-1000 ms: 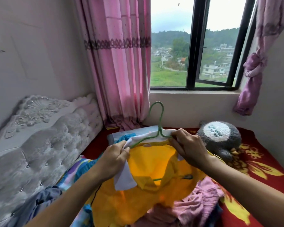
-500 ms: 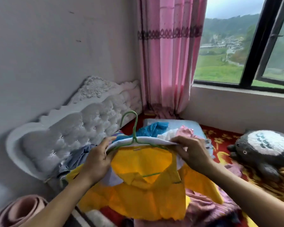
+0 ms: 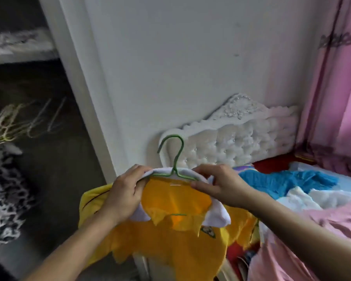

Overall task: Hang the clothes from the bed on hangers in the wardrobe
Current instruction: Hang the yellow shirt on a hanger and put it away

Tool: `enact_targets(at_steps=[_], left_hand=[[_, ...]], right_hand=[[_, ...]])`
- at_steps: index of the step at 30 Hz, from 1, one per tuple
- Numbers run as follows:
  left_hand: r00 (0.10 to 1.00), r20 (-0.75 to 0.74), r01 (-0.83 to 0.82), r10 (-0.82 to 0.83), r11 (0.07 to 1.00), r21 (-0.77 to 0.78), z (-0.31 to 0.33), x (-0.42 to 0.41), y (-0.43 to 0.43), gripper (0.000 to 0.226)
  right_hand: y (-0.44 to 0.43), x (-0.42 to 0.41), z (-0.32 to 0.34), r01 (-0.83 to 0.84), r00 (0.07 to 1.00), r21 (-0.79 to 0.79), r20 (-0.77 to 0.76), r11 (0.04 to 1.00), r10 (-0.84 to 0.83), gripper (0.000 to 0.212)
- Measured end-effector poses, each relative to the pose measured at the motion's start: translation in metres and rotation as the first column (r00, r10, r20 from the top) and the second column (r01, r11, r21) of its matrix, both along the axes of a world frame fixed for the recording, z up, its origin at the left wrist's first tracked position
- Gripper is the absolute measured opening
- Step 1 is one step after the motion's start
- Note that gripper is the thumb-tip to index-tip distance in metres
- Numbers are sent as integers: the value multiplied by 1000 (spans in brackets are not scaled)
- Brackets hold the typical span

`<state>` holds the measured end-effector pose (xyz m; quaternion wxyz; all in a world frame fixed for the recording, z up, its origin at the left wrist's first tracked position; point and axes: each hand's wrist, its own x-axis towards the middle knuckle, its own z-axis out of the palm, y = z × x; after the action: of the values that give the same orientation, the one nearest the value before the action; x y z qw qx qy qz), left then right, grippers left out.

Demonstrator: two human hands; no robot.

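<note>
Left hand (image 3: 124, 191), nearest the open wardrobe (image 3: 39, 179) where bare hangers (image 3: 18, 122) dangle above a leopard-print garment (image 3: 2, 189), curls round one shoulder of the yellow shirt (image 3: 170, 250). The green hanger (image 3: 175, 153) stands hook-up between both grips, and the right hand (image 3: 221, 185) pinches the white collar (image 3: 217, 216) at the other shoulder. More clothes (image 3: 282, 181) lie on the bed (image 3: 272, 163) at right. The carry likely goes best with the hanger kept level and the hook freed for the rail before either shoulder is released. A second ago the view faced the window and the shirt hung over the pile; now it has swung to the wardrobe, both grips unchanged.
</note>
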<state>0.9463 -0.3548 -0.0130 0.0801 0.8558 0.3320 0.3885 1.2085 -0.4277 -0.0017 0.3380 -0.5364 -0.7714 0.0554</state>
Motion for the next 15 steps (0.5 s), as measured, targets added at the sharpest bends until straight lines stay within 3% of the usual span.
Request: enact_targets(at_steps=[3,7,11,15], left_hand=[[993,5,-121,122,993,-13,2,-76,3,27],[958,-67,-282,278,958,-55,-11,-190,28,20],[879,-183,-459,440,885,-78,-17,-303,48,36],[796,-266,-586,543,802,-117,-25,-403,60,34]], right_hand=[[32,-81,0,-159,986,-89,34,983,162,40],[62,-202,-6,-297,954,-155,-81,942,287,26],[103,-318,-15,-292,949,-196,-185,936,257,28],[146,-410,-26,-288,928,-330,-329,899,177,31]])
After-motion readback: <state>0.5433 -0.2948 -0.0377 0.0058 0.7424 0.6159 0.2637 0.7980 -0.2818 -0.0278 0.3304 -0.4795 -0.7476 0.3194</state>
